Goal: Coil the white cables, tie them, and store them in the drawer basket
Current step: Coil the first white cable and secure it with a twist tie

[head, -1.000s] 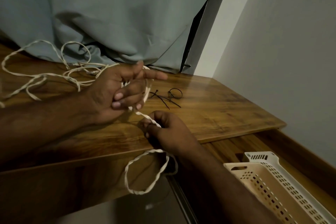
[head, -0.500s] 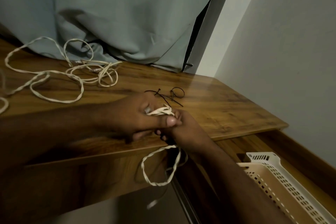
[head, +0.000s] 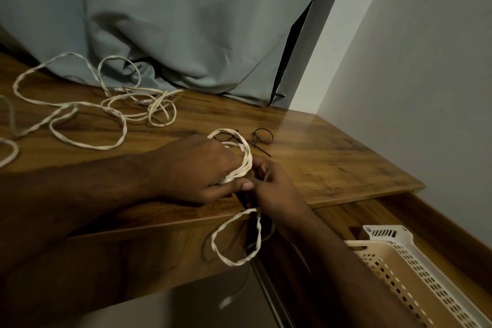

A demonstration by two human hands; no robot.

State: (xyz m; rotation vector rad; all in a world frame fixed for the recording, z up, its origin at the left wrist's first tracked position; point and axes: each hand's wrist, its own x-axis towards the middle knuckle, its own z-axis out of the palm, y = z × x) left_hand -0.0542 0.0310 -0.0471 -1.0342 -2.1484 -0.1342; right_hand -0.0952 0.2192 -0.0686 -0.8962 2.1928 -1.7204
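We see the left hand [head: 197, 168] near the front edge of the wooden table [head: 332, 157], its fingers curled around a small coil of white cable [head: 241, 153]. The loops of that coil rise over the knuckles and run down between the thumb and fingers. The right hand [head: 274, 189] sits just beside it, touching it at the fingertips, and its fingers are curled at the same cable; we cannot make out exactly how it pinches the strand. Below the two hands a loose loop of the same cable [head: 234, 237] hangs down over the front of the table, in front of the wooden panel.

Further back on the left of the table we find more white cable [head: 111, 112] lying in untidy loops, well apart from the hands, reaching close to the grey-green curtain [head: 186, 21] that hangs behind the table. Just beyond the held coil lie some thin black ties [head: 262, 138], one bent into a small ring.

At the lower right we see the cream plastic basket [head: 415, 269] with perforated walls, sitting in the open drawer [head: 378, 210] below table level. A plain pale wall [head: 426, 61] stands to the right.
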